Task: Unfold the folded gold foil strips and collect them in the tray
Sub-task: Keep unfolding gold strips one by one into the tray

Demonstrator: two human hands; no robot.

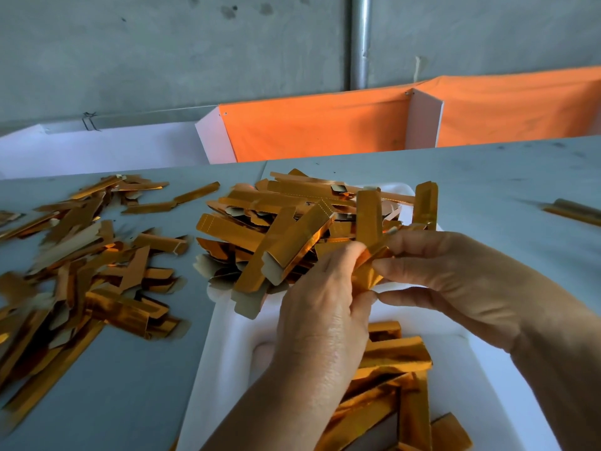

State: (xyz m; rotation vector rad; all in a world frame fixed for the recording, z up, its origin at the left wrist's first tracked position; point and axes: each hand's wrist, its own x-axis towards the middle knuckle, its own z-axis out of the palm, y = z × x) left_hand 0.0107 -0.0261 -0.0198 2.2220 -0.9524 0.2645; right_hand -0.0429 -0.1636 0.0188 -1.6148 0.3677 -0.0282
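Gold foil is between both your hands now. Your left hand (325, 304) pinches one strip (370, 265) from the left side, fingers curled round its near end. Your right hand (461, 281) pinches the same strip from the right, with thumb below and fingers above. So both grips are narrow and closed on this one piece.

The strip lies just above the white tray (227, 336), near its middle. Its long axis goes from low-left, at your left hand, up and to the right, toward the fingertips of your right hand. The fold itself I cannot see well, because your fingers cover it.

I judge the next move is to pull the two ends apart along this axis and then let the piece fall. The tray is directly under the grip, so no reach is needed. Opened pieces already lie in the tray, in a heap (286, 229) at the far end and some (390, 369) at the near end. The folded pile (81, 255) waits on the table (130, 385) to the left, so your left hand is nearer to it.
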